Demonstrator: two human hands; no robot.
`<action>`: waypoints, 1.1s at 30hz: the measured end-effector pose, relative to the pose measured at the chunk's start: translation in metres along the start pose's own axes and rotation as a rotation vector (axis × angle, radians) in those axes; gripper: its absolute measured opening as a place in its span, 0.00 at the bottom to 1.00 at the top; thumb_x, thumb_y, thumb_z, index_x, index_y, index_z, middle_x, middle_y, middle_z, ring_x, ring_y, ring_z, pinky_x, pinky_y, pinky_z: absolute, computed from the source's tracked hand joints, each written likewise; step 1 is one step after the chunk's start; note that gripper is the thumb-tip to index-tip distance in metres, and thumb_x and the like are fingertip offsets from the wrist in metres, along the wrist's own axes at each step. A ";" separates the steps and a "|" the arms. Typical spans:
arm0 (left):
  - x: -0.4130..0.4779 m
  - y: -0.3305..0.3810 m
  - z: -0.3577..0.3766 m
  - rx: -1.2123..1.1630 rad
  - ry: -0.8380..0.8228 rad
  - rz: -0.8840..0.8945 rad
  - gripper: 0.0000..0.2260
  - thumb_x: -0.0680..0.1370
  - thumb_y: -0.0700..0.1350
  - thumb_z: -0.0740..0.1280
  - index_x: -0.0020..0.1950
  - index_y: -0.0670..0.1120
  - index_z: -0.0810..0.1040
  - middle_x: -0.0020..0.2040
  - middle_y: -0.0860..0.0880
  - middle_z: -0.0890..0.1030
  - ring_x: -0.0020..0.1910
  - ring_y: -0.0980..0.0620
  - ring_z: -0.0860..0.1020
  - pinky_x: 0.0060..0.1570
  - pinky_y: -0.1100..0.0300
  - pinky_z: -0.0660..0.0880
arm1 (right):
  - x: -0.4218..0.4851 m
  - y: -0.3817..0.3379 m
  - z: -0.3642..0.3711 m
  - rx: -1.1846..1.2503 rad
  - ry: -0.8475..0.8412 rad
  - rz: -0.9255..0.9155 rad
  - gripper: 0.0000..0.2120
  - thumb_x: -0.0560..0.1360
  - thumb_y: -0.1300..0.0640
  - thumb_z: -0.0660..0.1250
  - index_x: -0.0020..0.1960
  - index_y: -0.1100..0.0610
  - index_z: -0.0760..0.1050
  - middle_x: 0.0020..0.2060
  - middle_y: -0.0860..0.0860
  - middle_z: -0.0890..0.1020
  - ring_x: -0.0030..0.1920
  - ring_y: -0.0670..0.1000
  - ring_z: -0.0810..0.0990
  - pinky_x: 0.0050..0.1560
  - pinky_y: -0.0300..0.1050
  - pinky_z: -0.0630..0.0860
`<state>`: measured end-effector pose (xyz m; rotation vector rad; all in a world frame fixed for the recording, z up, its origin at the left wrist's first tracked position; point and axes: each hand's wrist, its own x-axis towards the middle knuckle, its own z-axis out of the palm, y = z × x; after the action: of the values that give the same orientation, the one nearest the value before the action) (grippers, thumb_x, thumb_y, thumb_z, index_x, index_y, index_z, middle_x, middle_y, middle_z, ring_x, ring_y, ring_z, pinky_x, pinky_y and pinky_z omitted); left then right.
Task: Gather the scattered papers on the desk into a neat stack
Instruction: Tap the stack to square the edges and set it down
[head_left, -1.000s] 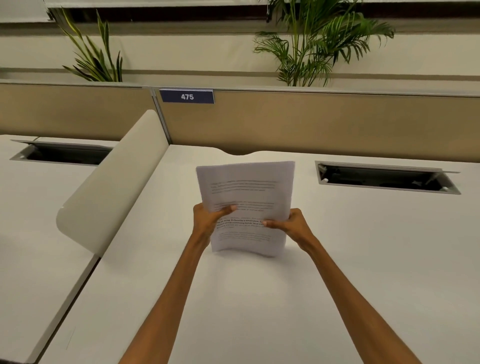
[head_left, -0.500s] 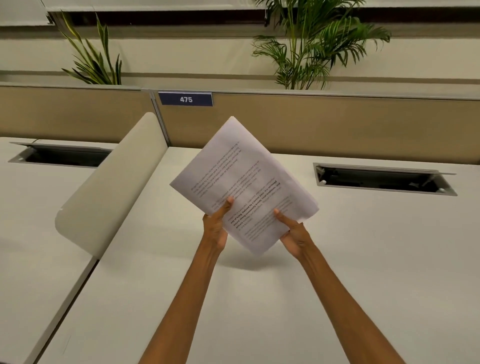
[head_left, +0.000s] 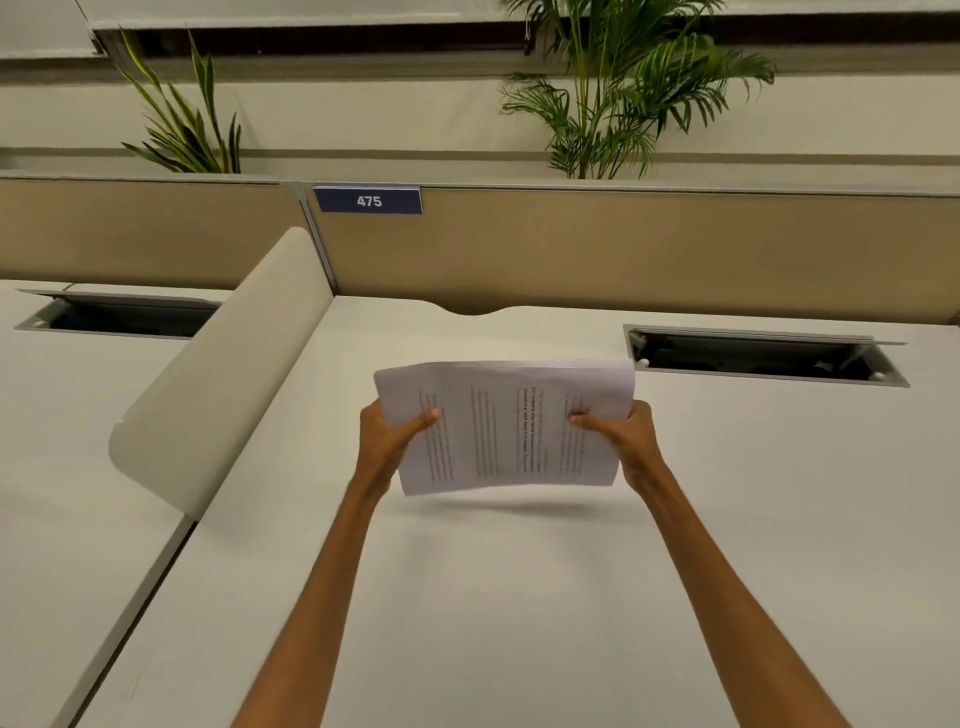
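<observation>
Just left of the cable slot (head_left: 763, 358), above the desk (head_left: 519, 597), I hold the papers (head_left: 506, 426) landscape, my left hand (head_left: 387, 441) and right hand (head_left: 626, 441) each clamped on a short edge, thumbs on the printed face. Squaring the sheets seems the step in hand, though their edges are too blurred to judge alignment. Next I should tap the bottom edge on the desk, then lay the stack flat.

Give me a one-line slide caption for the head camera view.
Both hands, left hand and right hand, hold a sheaf of printed papers sideways just above the white desk.
</observation>
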<state>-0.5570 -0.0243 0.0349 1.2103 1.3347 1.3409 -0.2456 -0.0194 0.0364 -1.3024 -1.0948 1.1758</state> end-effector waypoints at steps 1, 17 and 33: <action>0.001 -0.002 0.000 -0.012 0.018 0.014 0.13 0.71 0.37 0.78 0.54 0.45 0.82 0.44 0.55 0.87 0.43 0.55 0.86 0.38 0.62 0.82 | -0.002 0.000 -0.001 -0.008 0.007 -0.033 0.14 0.60 0.56 0.78 0.45 0.50 0.82 0.39 0.45 0.87 0.39 0.49 0.86 0.41 0.45 0.84; -0.012 -0.005 0.011 -0.021 0.006 -0.033 0.19 0.59 0.52 0.81 0.45 0.45 0.82 0.38 0.54 0.85 0.36 0.57 0.83 0.33 0.65 0.78 | -0.012 0.027 -0.020 0.007 0.055 0.030 0.12 0.66 0.58 0.80 0.47 0.52 0.82 0.40 0.48 0.87 0.40 0.49 0.85 0.38 0.38 0.81; -0.004 0.008 0.011 0.069 -0.059 0.042 0.05 0.70 0.52 0.77 0.41 0.52 0.86 0.39 0.50 0.86 0.36 0.55 0.83 0.34 0.66 0.77 | -0.016 0.014 -0.018 0.037 0.093 -0.127 0.14 0.70 0.43 0.75 0.51 0.49 0.82 0.42 0.43 0.86 0.40 0.45 0.86 0.37 0.35 0.82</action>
<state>-0.5452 -0.0269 0.0420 1.3205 1.3301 1.2878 -0.2290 -0.0379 0.0231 -1.2282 -1.0670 1.0266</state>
